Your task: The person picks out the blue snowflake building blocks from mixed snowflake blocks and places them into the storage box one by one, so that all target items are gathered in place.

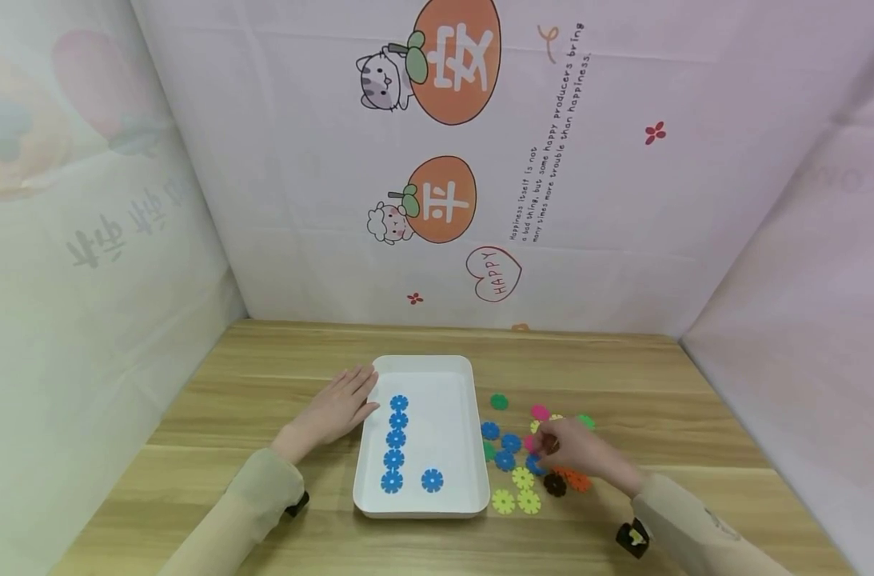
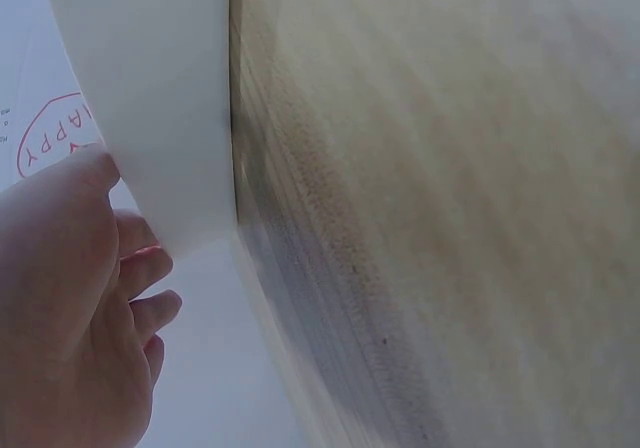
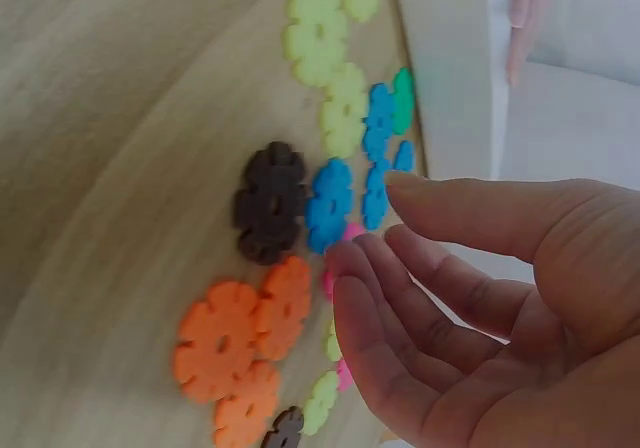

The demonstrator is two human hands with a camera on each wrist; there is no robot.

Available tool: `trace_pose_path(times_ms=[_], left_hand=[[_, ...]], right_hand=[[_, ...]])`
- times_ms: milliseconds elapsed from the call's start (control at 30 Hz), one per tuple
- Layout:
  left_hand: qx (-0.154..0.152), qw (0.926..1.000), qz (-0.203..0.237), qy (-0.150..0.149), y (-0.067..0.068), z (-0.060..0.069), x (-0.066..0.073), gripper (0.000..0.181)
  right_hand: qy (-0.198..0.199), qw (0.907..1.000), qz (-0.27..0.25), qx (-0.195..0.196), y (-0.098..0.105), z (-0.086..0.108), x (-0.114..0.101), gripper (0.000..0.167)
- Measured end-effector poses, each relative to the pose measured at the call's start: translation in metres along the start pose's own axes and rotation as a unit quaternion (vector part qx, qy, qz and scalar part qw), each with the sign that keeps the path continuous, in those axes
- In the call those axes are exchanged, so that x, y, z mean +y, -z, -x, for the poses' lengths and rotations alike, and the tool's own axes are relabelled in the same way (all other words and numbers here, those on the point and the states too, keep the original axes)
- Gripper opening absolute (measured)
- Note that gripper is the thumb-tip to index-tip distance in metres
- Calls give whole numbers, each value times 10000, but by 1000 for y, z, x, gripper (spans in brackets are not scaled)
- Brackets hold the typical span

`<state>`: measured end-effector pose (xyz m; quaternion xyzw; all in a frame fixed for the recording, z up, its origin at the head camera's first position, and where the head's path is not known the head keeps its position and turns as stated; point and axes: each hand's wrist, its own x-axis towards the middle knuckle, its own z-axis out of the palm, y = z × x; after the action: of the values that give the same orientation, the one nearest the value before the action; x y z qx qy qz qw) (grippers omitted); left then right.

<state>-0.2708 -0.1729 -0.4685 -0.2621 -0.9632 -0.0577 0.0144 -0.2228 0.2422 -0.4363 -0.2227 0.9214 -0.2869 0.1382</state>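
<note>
My left hand (image 1: 336, 408) rests on the left rim of a white tray (image 1: 454, 416), its fingers fairly straight. In the left wrist view the fingertips touch the tray's wall (image 2: 160, 88). Inside the tray, several blue notched plastic discs (image 1: 393, 458) form a column along the left side, and a single blue disc (image 1: 427, 482) lies to the right of its lower end. Over the loose discs right of the tray hovers my right hand (image 1: 580, 450). Its thumb and fingers are bent but apart, with nothing between them, close to a blue disc (image 3: 327, 193).
Yellow discs (image 1: 528, 502), orange discs (image 3: 215, 338), a dark brown disc (image 3: 262, 203), pink discs (image 1: 540, 413) and green discs (image 1: 499, 402) lie on the wooden table (image 1: 300, 344). Printed white cloth (image 1: 588, 280) encloses the table's back and sides.
</note>
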Motion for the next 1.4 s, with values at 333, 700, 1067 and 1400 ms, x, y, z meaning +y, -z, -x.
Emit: trace_pose_path(times_ms=[333,700,1067,1400], left_hand=[[30,10000,-63,-19,-1,-2,-1,62],[59,10000,-23,-40,1,0,0,61],[25,10000,-1,6,1,1,0,61],[57,9999,83,6,2,2,2,61]], right_hand=[[79,9989,412,204,-8,-1,4,19],[-104,9982,537,251,-11,-5,5,21],[-129,9976,651,217,-12,-8,4,25],[92,9981,589,180,-10,-6,4,28]])
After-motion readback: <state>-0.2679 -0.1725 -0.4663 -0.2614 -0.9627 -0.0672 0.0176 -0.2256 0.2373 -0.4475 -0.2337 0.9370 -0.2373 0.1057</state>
